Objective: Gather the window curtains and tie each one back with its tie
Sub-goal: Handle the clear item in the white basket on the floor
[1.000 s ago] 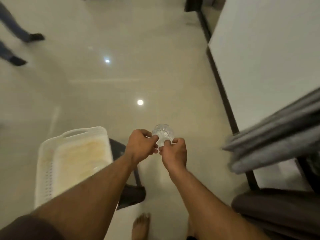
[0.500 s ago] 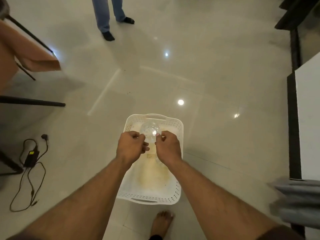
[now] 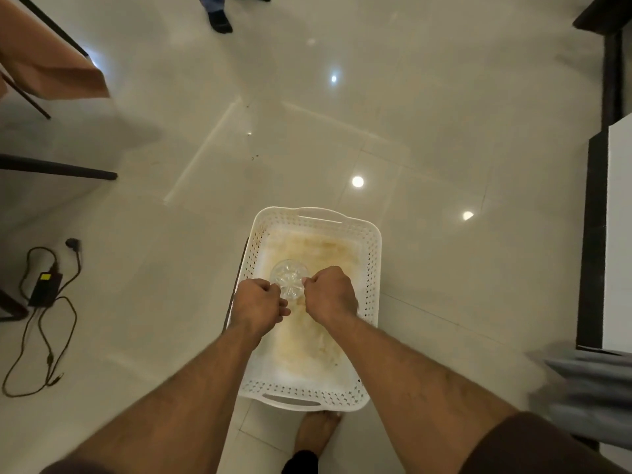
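Observation:
A clear round glass object (image 3: pixel 288 278) with a ribbed star pattern is pinched between both my hands. My left hand (image 3: pixel 257 306) holds its left edge and my right hand (image 3: pixel 331 295) holds its right edge, fingers curled. They hover over a white perforated plastic basket (image 3: pixel 373 268) on the floor, which contains pale yellowish cloth (image 3: pixel 307 340). A bunch of grey curtain fabric (image 3: pixel 588 395) shows blurred at the right edge. No tie can be made out.
Glossy tiled floor all around. A black power adapter with cable (image 3: pixel 46 292) lies at left. Dark furniture legs (image 3: pixel 58 170) and orange fabric (image 3: pixel 51 70) are upper left. A white wall with dark trim (image 3: pixel 595 234) runs along the right. Another person's foot (image 3: pixel 219 20) is at top. My bare foot (image 3: pixel 316 431) is below the basket.
My view has swung left, away from the wall and curtain, so the basket now sits under my hands. Both hands kept hold of the glass object and lowered slightly toward the basket.

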`<state>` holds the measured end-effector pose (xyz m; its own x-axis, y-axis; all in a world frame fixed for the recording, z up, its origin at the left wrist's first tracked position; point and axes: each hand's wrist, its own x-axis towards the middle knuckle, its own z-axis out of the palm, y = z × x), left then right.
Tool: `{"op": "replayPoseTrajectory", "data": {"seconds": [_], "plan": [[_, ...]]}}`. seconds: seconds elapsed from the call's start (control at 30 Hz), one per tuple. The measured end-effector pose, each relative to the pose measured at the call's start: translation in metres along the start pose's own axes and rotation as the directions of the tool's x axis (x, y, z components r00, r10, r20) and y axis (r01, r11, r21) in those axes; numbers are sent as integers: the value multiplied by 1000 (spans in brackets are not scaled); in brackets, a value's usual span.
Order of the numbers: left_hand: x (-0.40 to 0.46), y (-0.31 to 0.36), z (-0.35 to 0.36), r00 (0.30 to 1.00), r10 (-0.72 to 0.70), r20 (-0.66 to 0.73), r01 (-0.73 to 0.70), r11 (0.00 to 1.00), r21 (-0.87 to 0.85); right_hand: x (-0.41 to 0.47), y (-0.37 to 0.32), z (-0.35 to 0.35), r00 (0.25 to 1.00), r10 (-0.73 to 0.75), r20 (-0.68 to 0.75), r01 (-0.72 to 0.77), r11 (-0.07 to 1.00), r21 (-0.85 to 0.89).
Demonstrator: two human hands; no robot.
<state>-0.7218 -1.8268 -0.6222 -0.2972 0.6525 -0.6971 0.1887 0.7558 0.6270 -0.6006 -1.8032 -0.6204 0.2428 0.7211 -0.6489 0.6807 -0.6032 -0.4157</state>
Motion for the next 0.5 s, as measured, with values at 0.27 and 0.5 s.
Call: {"op": "replayPoseTrajectory", "data": {"seconds": [0.27,0.5], "plan": [[-8,10,-3,986,47,-158,-13,977,211,-4,7,-4,1000,7,-8,-7,998,64],[-70,68,78,910,415,2,-389,851,353,-42,76,-71,961,6,-275,100,923,371]]}}
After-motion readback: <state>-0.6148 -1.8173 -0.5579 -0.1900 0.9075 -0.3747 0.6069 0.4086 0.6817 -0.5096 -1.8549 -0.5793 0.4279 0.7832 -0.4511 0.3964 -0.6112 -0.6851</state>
